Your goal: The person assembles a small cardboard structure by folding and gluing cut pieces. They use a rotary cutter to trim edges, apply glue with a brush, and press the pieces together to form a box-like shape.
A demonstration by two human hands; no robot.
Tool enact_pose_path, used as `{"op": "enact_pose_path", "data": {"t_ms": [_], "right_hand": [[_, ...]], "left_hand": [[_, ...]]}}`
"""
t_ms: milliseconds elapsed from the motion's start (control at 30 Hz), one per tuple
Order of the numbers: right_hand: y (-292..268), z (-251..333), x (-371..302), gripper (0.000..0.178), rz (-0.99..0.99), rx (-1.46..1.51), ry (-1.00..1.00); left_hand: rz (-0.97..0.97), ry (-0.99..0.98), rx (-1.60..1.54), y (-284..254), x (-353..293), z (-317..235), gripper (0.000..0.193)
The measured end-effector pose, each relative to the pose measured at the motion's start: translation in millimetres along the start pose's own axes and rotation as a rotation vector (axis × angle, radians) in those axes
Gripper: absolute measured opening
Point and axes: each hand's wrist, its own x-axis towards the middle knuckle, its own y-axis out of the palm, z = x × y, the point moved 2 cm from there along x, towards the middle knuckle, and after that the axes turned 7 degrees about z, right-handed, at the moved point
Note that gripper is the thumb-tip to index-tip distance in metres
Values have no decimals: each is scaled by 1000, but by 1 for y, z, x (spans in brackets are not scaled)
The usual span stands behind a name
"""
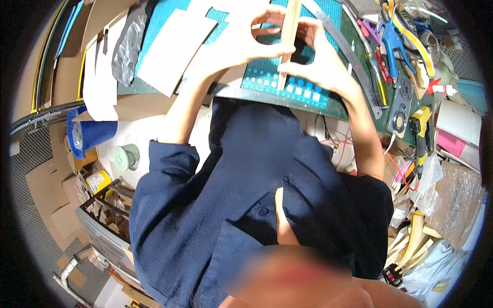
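Both my hands hold a narrow tan strip (289, 32) that looks like wood or card, raised over a teal cutting mat (255, 75) at the bench's front edge. My left hand (257, 45) curls at the strip's left side, thumb and fingertips against it. From the right, my right hand (319, 60) grips the same strip, its thumb just below the left thumb. The far end runs out past the top of the picture. A curved-looking steel ruler (343, 43) lies right of my right hand. Pale flat board pieces (177, 51) lie left of my left hand.
A crumpled dark plastic bag (129, 49) lies at the bench's left. On the right are a screwdriver (377, 79), a blue air gun (393, 46), a grey control box (401, 105) and a yellow-black tool (421, 131). A blue bucket (95, 131) stands below left.
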Motion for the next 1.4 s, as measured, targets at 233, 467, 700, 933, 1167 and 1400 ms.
{"op": "enact_pose_path", "data": {"t_ms": [233,467,700,933,1167,1400], "right_hand": [[-5,30,11,89,137,137,127],[-1,34,10,98,147,232,119],[-1,31,7,95,110,162,115],[0,20,2,91,84,-53,111],[-1,16,-1,98,58,-208,182],[-2,13,3,90,117,-201,211]], "left_hand": [[-28,-132,-220,-3,-2,-35,68],[21,-97,-207,-4,2,-31,64],[23,-154,-337,0,-1,-30,72],[94,-166,-215,-2,-4,-23,84],[80,-4,-110,-6,0,-22,81],[8,68,49,0,-5,11,89]]}}
